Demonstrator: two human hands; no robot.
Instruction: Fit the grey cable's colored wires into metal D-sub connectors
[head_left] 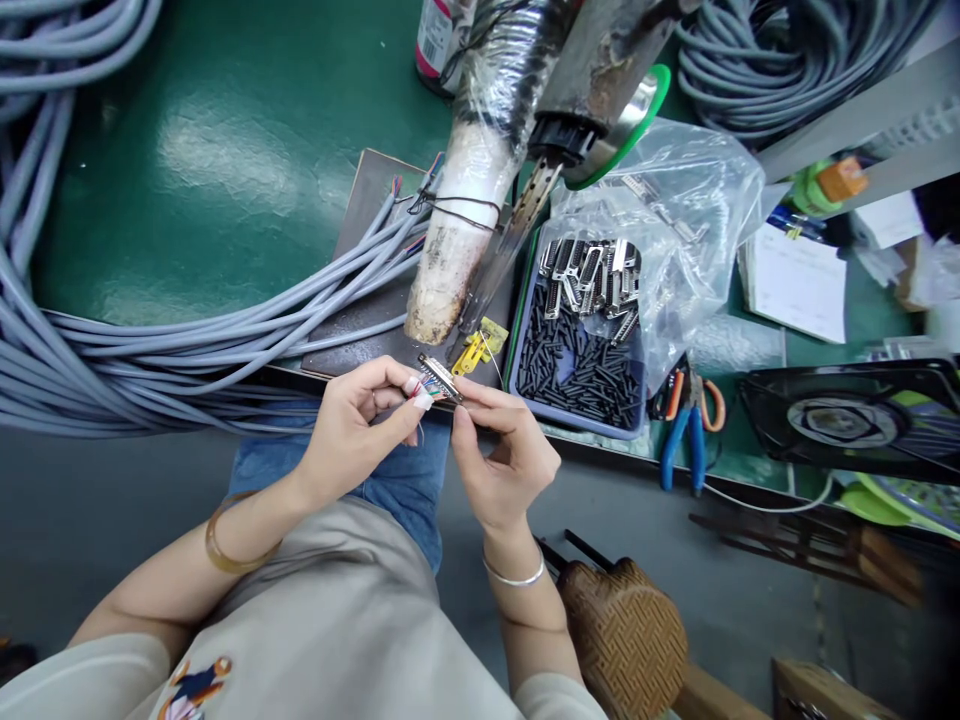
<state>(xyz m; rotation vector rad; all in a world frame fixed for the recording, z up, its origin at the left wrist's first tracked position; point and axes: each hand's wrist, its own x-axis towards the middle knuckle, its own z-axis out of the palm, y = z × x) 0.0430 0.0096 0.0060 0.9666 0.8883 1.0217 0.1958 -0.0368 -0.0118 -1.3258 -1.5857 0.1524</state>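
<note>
A pale shirt lies nearest. Beyond it, the left hand has its fingers pinched on coloured wires beside the connector; the right hand pinches the connector's end, near the yellow clamp. Joining such fine wires seems to call for steady alignment.

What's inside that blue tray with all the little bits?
The tray holds shiny metal connectors and lots of little black pieces. The pile hides most of the tray's bottom, so I can't tell what's underneath.
</note>
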